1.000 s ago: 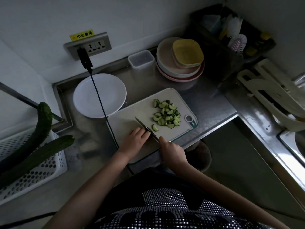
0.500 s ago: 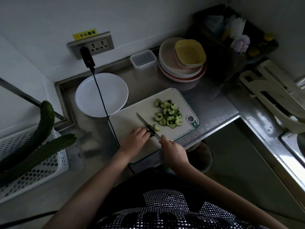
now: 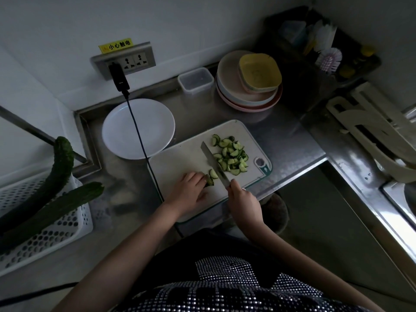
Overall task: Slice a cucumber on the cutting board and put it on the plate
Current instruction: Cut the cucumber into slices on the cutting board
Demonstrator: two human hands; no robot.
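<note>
There is a single view, from a wide-angle camera worn on the person's head, looking forward and steeply down over the person's own torso and forearms. It faces a corner of the steel worktop (image 3: pixel 290 140) where two white walls meet, with the cutting board (image 3: pixel 180 163) near the middle of the frame, close below the lens. The wide lens bends straight edges toward the borders, and takes in a white basket (image 3: pixel 56 233) at far left and a sink edge at far right.
</note>
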